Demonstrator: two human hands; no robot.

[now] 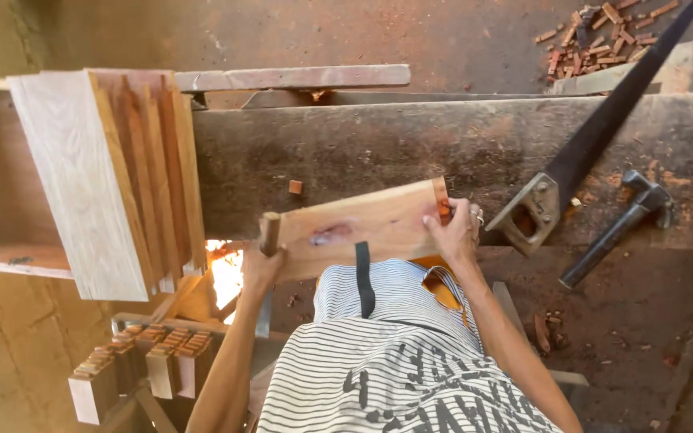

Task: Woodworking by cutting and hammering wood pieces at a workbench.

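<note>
Board (362, 228) of pale wood lay at the near edge of the dark surface (411, 148), against the person's striped shirt. Left hand (260, 269), at its 9 o'clock end, was closed round a wooden tool handle (269, 232). Right hand (455, 232), at 3 o'clock, pinched the board's end, fingers curled over it. Handsaw (571, 172) and hammer (615, 232) rested farther toward 3 o'clock.

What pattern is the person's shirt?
The shirt has thin black and white horizontal stripes with dark lettering; the head view shows it.
</note>
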